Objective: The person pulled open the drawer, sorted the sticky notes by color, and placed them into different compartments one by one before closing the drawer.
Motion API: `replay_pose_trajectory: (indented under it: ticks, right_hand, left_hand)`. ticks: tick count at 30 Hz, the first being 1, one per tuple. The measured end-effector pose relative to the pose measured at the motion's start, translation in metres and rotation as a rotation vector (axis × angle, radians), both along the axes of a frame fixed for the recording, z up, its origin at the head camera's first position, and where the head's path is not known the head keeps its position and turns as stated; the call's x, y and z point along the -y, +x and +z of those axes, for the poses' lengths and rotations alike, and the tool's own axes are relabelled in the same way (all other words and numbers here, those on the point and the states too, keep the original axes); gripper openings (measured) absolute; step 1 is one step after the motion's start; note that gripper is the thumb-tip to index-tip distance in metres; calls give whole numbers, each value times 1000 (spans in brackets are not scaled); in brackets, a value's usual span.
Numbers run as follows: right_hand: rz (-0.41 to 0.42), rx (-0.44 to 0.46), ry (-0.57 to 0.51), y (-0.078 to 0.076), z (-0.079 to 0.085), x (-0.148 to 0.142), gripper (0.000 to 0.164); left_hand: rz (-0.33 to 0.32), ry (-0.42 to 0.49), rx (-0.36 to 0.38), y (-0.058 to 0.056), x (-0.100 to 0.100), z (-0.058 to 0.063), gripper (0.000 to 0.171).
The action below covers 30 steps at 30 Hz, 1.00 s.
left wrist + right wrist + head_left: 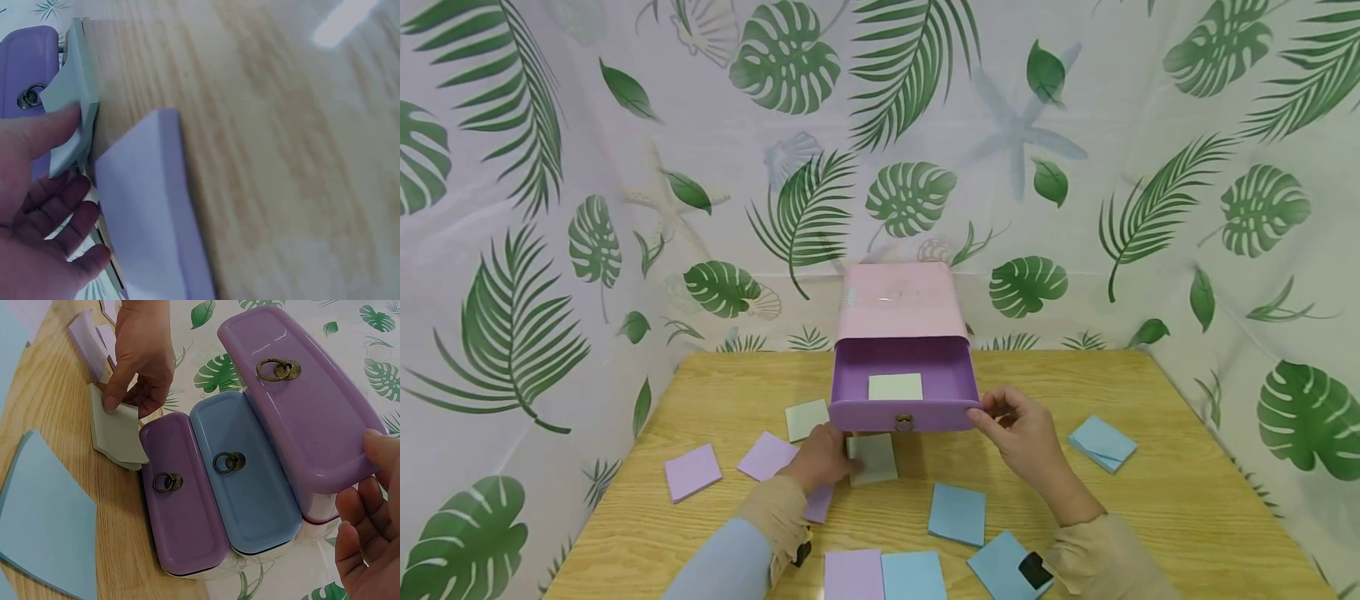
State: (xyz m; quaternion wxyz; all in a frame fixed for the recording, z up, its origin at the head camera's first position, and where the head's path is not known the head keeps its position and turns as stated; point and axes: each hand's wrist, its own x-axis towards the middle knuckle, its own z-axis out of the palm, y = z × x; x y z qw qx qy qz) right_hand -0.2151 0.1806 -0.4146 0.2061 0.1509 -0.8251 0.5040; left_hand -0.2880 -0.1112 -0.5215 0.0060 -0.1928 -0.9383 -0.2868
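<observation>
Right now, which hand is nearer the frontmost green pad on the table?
Left. The left hand has its thumb on the green pad; the right hand is off to its right, holding the right front corner of the open drawer.

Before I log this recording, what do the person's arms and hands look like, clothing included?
The left hand and right hand are gloveless. On the left, a light blue sleeve meets a crinkled beige cuff; on the right is a beige covering. A small black object shows beside the left wrist, another beside the right.
</observation>
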Motion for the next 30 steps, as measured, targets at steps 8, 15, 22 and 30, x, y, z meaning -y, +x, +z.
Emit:
replay_pose_trajectory:
  ticks: [8, 15, 22, 30]
  right_hand:
    - [-6, 17, 0, 0, 0, 0, 13]
    - [-12, 19, 7, 0, -1, 0, 13]
    - [0, 24, 5, 1, 0, -1, 13]
    - [2, 21, 7, 0, 0, -1, 13]
  left_hand:
    - [1, 70, -20, -8, 3, -11, 35]
    - [1, 172, 2, -8, 5, -12, 29]
    - [45, 242, 48, -6, 10, -7, 28]
    - [82, 397, 61, -2, 18, 7, 16]
